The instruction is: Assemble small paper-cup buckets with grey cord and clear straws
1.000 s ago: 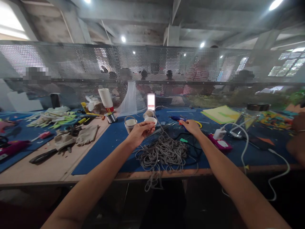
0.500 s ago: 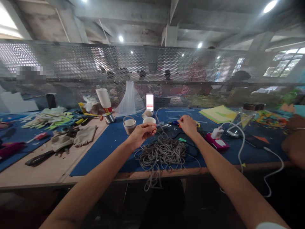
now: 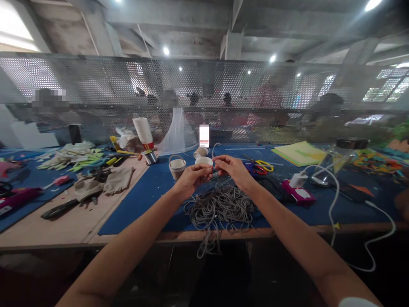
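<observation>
My left hand (image 3: 193,178) is closed in a pinch, with the thumb and finger tips on a strand of grey cord. Close beside it, my right hand (image 3: 233,169) pinches the same thin cord (image 3: 216,146), whose free part curves up above the fingers. Below both hands lies a tangled heap of grey cord (image 3: 222,207), some of it hanging over the table edge. A white paper cup (image 3: 203,161) stands just behind the fingertips. To its left is a small cord-wrapped cup with a handle (image 3: 177,169). Another wrapped cup (image 3: 200,152) lies on its side behind.
Scissors with yellow handles (image 3: 264,166) and a red-and-blue handled tool (image 3: 255,168) lie right of my hand. Farther right are a magenta box with a charger (image 3: 298,192), yellow paper (image 3: 298,152) and a jar (image 3: 338,157). Stacked cups (image 3: 143,131) and gloves (image 3: 118,180) are left.
My right hand has moved left from beside the scissors to the cord at my left hand, uncovering the scissors. My left hand keeps its pinch. The view has turned slightly left.
</observation>
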`<state>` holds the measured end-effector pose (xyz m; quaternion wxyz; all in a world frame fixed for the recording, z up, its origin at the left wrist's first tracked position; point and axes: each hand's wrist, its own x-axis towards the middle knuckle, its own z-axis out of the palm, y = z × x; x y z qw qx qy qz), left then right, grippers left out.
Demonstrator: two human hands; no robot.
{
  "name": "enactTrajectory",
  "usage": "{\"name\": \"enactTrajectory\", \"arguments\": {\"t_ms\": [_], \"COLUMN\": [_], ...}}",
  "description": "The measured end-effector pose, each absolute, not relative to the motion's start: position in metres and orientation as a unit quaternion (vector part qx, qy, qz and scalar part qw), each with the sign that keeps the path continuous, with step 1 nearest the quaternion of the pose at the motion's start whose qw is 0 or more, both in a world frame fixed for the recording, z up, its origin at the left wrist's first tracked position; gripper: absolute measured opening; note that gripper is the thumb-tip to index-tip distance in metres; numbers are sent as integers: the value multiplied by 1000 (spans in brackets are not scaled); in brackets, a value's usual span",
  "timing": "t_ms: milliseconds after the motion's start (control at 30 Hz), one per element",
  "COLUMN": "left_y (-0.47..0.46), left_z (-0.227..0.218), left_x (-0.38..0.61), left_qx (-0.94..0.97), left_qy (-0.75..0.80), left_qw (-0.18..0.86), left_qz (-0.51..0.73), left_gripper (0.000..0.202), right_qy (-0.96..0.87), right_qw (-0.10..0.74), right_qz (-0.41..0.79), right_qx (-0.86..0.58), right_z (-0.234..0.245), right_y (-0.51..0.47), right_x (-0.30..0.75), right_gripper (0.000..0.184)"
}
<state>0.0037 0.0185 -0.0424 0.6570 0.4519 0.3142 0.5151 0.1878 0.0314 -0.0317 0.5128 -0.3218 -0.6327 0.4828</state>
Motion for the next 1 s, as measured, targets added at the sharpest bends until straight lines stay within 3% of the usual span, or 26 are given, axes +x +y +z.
{"name": "enactTrajectory", "arguments": {"t_ms": [467, 733, 1000], "left_y": [22, 16, 15], "left_z": [-45, -47, -46], "left_x": [5, 15, 18], "left_qx": [440, 520, 543], "left_qy": [327, 363, 397], "left_qw": [647, 498, 414], "left_qz": [529, 592, 613], "left_gripper": [24, 16, 11], "right_qy": [-634, -681, -677], "right_qw": [527, 559, 567], "right_qz": [458, 301, 265], "right_qx": [-331, -366, -387], "right_z": [-35, -44, -43], "right_y": [26, 24, 14], "right_x": [196, 183, 176], "right_gripper": [28, 26, 27]}}
